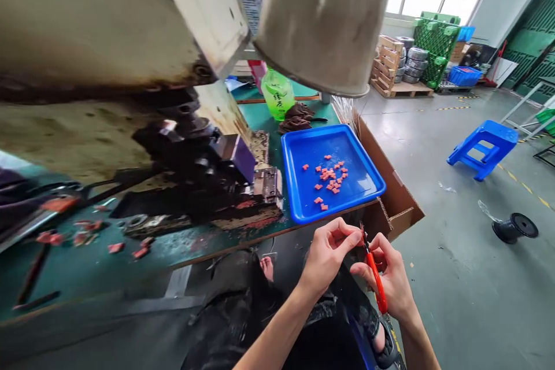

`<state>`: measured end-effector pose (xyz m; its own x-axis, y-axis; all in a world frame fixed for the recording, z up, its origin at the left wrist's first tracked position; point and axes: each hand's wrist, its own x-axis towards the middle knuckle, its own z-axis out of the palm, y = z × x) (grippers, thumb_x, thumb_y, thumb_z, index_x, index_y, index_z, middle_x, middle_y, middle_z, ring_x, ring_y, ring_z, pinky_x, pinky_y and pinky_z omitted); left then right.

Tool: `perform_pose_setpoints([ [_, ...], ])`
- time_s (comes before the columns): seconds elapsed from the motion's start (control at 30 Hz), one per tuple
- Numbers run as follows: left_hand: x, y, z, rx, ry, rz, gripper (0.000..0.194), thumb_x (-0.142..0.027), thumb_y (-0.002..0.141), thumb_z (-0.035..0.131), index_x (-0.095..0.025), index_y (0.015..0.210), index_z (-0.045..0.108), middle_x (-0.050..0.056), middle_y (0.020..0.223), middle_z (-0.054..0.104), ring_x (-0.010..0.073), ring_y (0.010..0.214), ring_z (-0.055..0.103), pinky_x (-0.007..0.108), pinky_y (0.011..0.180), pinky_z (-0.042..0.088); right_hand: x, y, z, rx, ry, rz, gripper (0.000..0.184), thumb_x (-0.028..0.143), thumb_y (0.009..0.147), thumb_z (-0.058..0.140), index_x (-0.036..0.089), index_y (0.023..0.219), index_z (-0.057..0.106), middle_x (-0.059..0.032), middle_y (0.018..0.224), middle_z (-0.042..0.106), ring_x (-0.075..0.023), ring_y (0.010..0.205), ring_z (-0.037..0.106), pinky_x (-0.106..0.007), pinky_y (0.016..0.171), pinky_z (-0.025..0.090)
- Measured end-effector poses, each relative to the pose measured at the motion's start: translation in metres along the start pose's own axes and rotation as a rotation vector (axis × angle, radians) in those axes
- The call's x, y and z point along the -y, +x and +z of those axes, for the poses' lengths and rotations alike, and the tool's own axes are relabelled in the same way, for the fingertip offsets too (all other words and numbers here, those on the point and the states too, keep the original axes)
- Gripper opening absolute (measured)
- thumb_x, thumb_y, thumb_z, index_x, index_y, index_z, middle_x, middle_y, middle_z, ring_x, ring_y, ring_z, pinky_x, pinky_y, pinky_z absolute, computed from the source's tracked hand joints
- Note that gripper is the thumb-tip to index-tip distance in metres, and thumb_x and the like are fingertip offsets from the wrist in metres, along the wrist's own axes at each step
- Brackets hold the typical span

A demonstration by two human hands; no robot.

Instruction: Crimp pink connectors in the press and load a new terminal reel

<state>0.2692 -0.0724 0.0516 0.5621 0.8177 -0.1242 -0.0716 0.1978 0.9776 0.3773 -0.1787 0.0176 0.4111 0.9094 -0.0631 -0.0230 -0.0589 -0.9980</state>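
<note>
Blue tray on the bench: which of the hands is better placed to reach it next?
Probably the left hand: it is nearer the blue tray and seems to pinch a small reddish piece, while the right hand is farther off, gripping red-handled scissors.

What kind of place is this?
Probably a factory workshop: there's a big stained machine, a blue tray with small pink pieces, and stacked coils by the window wall.

Those scissors (372, 263) have orange-red handles. Salmon-pink pieces (332, 174) dot the blue tray (303, 188); beyond its far edge, a lime-green bottle (277, 95) shows against the green tabletop (259, 118).
</note>
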Motion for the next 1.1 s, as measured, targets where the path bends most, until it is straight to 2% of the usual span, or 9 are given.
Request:
perform_pose_setpoints([
  [0.13,0.001,0.018,0.025,0.092,-0.010,-0.011,0.029,-0.039,0.072,0.086,-0.017,0.067,0.068,0.004,0.075,0.076,0.0192,0.072,0.071,0.030,0.073,0.058,-0.008,0.004,-0.027,-0.071,-0.026,-0.011,0.058,0.061,0.078,0.085,0.025,0.078,0.039,0.0114,0.057,0.040,-0.0080,0.051,0.030,-0.020,0.045,0.027],
  [0.27,0.004,0.038,0.051,0.144,-0.028,-0.004,0.027,-0.036,0.070,0.086,-0.018,0.066,0.066,0.003,0.069,0.074,0.0184,0.068,0.070,0.029,0.070,0.055,-0.002,0.012,-0.053,-0.112,-0.051,-0.044,0.057,0.059,0.078,0.085,0.026,0.078,0.039,0.0109,0.053,0.047,-0.0080,0.045,0.037,-0.019,0.041,0.031],
  [0.43,0.016,0.067,0.077,0.122,-0.033,-0.006,0.024,-0.032,0.068,0.085,-0.018,0.064,0.066,0.001,0.063,0.072,0.0184,0.063,0.069,0.028,0.064,0.052,0.006,0.035,-0.072,-0.149,-0.036,-0.059,0.058,0.062,0.076,0.085,0.027,0.076,0.039,0.0110,0.047,0.050,-0.0083,0.038,0.040,-0.020,0.037,0.031],
  [0.57,0.028,0.081,0.087,0.071,-0.006,-0.014,0.021,-0.026,0.067,0.085,-0.018,0.063,0.066,0.002,0.061,0.071,0.0179,0.060,0.067,0.028,0.060,0.049,0.004,0.049,-0.080,-0.179,-0.013,-0.073,0.059,0.063,0.073,0.087,0.026,0.074,0.041,0.0113,0.047,0.049,-0.0076,0.040,0.041,-0.019,0.039,0.029],
  [0.73,0.031,0.071,0.081,0.017,0.003,0.026,0.022,-0.027,0.074,0.083,-0.019,0.067,0.063,0.004,0.069,0.076,0.0227,0.075,0.076,0.031,0.072,0.055,0.003,0.035,-0.088,-0.166,0.020,-0.047,0.055,0.065,0.075,0.085,0.024,0.081,0.049,0.0098,0.045,0.054,-0.0089,0.033,0.041,-0.020,0.035,0.030],
  [0.83,0.029,0.056,0.068,0.012,-0.001,0.042,0.025,-0.032,0.075,0.085,-0.020,0.070,0.064,0.006,0.075,0.079,0.0244,0.083,0.078,0.034,0.080,0.058,0.000,0.022,-0.086,-0.278,0.064,-0.072,0.046,0.059,0.081,0.083,0.022,0.091,0.057,0.0101,0.044,0.055,-0.0099,0.032,0.044,-0.021,0.036,0.037],
  [0.97,0.026,0.034,0.052,0.058,-0.026,0.021,0.029,-0.038,0.076,0.086,-0.020,0.072,0.064,0.007,0.080,0.081,0.0259,0.083,0.078,0.038,0.083,0.061,-0.004,0.022,-0.071,-0.371,0.096,-0.175,0.044,0.050,0.078,0.088,0.023,0.097,0.060,-0.0009,0.075,0.077,-0.0169,0.058,0.070,-0.030,0.062,0.060],
  [1.03,0.024,0.022,0.046,0.072,-0.017,0.029,0.030,-0.039,0.077,0.086,-0.020,0.073,0.063,0.007,0.080,0.080,0.0257,0.083,0.078,0.037,0.081,0.061,-0.004,0.025,-0.058,-0.339,0.092,-0.215,0.047,0.047,0.073,0.093,0.023,0.097,0.061,-0.0052,0.089,0.081,-0.0214,0.073,0.076,-0.036,0.074,0.064],
  [1.1,0.020,0.010,0.039,0.051,0.026,0.057,0.028,-0.039,0.080,0.083,-0.021,0.074,0.063,0.006,0.080,0.079,0.0251,0.081,0.076,0.035,0.077,0.061,-0.005,0.027,-0.042,-0.321,0.084,-0.250,0.046,0.046,0.072,0.094,0.023,0.096,0.062,-0.0051,0.086,0.081,-0.0233,0.074,0.077,-0.038,0.075,0.065],
])
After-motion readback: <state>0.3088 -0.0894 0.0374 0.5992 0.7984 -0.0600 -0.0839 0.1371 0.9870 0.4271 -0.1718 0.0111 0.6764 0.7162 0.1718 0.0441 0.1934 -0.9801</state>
